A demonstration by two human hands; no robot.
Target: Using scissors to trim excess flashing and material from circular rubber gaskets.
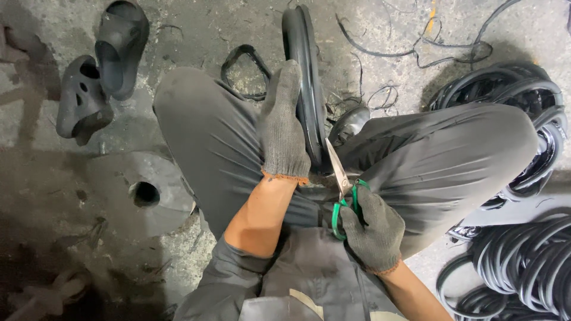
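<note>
Concrete floor (196, 24) below me; my left hand (284, 128) clasps the black rubber ring (303, 71) at twelve o'clock, fingers wrapped round it, while my right hand (372, 229) fingers pinch green-handled scissors (344, 190) just beside it.

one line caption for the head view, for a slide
Gloved left hand steadies an upright black rubber ring while the right hand works green-handled scissors at it.

left hand (284, 128) grips rubber ring (307, 71) | right hand (372, 229) holds scissors (340, 178)
</note>
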